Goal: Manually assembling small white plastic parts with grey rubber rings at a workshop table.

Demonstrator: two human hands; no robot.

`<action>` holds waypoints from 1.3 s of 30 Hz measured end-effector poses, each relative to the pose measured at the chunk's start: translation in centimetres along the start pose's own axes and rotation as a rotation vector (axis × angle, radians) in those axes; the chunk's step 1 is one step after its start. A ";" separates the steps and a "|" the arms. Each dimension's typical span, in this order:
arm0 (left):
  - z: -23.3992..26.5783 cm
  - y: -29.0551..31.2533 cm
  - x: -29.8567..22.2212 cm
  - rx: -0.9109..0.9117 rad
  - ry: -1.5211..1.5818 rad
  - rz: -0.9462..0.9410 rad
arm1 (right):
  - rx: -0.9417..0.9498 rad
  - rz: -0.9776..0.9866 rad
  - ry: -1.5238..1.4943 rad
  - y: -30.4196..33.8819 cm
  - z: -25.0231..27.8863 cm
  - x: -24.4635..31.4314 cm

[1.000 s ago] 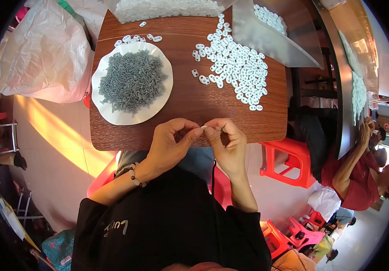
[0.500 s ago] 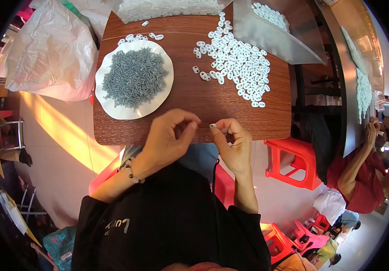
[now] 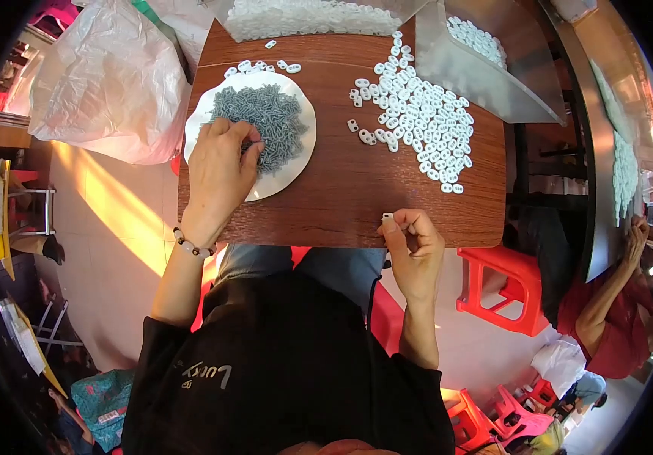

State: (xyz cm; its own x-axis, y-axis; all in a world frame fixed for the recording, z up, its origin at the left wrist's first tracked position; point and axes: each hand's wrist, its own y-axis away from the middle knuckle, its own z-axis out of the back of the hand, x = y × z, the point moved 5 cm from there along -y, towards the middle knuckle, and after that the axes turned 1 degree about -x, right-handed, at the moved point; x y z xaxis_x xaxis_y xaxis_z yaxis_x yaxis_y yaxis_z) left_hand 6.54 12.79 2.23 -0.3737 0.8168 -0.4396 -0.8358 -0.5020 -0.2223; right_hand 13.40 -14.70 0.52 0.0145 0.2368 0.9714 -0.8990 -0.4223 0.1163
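My left hand [image 3: 224,163] reaches over the white wavy-rimmed plate [image 3: 307,155]. Its thumb and forefinger come together at the heap of small grey pins [image 3: 284,121]; whether a pin is between them is too small to make out. Above the table's front edge, my right hand [image 3: 417,254] pinches a small white oval piece with holes [image 3: 388,217] between thumb and forefinger, its other fingers curled in. A spread of similar white two-holed pieces [image 3: 425,114] lies farther off on the right half of the brown wooden table [image 3: 341,182].
Several stray white pieces [image 3: 250,67] lie behind the plate. Translucent bins of white pieces [image 3: 311,19] stand at the table's far edge and far right [image 3: 486,83]. A large plastic bag [image 3: 106,91] is at left, a red stool [image 3: 505,292] at right. Another person [image 3: 607,326] sits farther right.
My left hand has gone from beside my right hand to the pin heap, away and leftward. The right hand still holds the white piece near the front edge. The whole view has shifted slightly.
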 end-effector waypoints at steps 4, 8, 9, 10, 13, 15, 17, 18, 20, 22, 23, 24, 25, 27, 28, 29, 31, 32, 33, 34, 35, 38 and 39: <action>-0.4 -0.2 0.5 -0.003 0.108 0.052 | 0.027 -0.023 0.022 -0.1 -0.1 -0.2; -0.8 -0.3 1.9 0.022 0.283 0.181 | 0.041 0.009 -0.025 -0.5 -0.5 0.1; -0.7 -0.2 2.4 -0.015 0.360 0.209 | 0.055 0.024 -0.011 -0.6 -0.7 0.2; -0.6 -0.1 2.9 -0.053 0.436 0.236 | 0.061 0.025 -0.012 -0.7 -0.8 0.3; -0.5 -0.3 3.5 -0.125 0.637 0.203 | 0.091 0.052 0.030 -1.2 -1.5 0.7; -0.7 -0.3 4.1 -0.082 0.776 0.253 | 0.102 0.050 -0.007 -1.5 -2.2 1.3; -0.6 -0.3 4.5 -0.042 0.913 0.302 | 0.132 0.090 0.018 -2.2 -3.0 1.3; -0.7 -0.3 4.5 0.002 1.071 0.390 | 0.149 0.132 0.047 -2.5 -3.3 1.6; -0.8 -0.1 4.4 0.044 1.227 0.474 | 0.182 0.133 0.032 -3.3 -4.5 2.3; -1.8 0.3 4.2 0.112 1.507 0.546 | 0.215 0.130 0.021 -4.3 -5.9 3.2; -1.7 0.4 4.0 0.110 1.508 0.542 | 0.238 0.076 -0.029 -4.8 -6.8 3.5; -1.7 0.6 3.7 0.112 1.544 0.567 | 0.264 0.023 -0.080 -5.2 -7.7 3.7; -1.7 0.8 3.4 0.115 1.581 0.591 | 0.267 0.027 -0.080 -5.6 -8.5 3.9; -1.5 0.9 2.9 0.094 1.577 0.573 | 0.276 0.080 -0.097 -6.5 -10.0 4.3; -1.4 0.8 2.6 0.080 1.573 0.557 | 0.274 0.083 -0.096 -6.9 -10.7 4.3; -1.5 0.8 2.4 0.080 1.575 0.553 | 0.294 0.093 -0.110 -7.3 -11.4 4.2; -1.0 0.7 2.8 -0.030 1.392 0.466 | 0.323 0.106 -0.127 -7.8 -12.5 4.5; -1.0 0.8 3.0 -0.034 1.392 0.465 | 0.332 0.127 -0.106 -7.9 -12.9 4.8; -0.9 0.9 3.1 -0.052 1.376 0.445 | 0.341 0.148 -0.083 -8.0 -13.2 5.0; -0.8 0.9 3.1 -0.070 1.359 0.425 | 0.342 0.149 -0.082 -8.1 -13.3 5.1; -0.8 0.9 3.2 -0.071 1.360 0.425 | 0.365 0.077 -0.165 -8.2 -13.6 4.8; -0.5 1.0 3.3 -0.088 1.375 0.424 | 0.379 0.001 -0.267 -8.1 -14.0 5.3; -0.3 1.0 3.2 -0.098 1.377 0.379 | 0.369 -0.003 -0.287 -8.1 -14.0 5.6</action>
State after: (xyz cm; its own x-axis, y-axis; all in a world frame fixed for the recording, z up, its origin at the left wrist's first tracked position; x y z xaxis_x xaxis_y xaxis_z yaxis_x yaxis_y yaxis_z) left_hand 4.67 14.85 0.29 0.1641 -0.2614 -0.9512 -0.7238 -0.6871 0.0639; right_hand 14.67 2.29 2.16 0.1841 0.0093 0.9829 -0.6835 -0.7174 0.1348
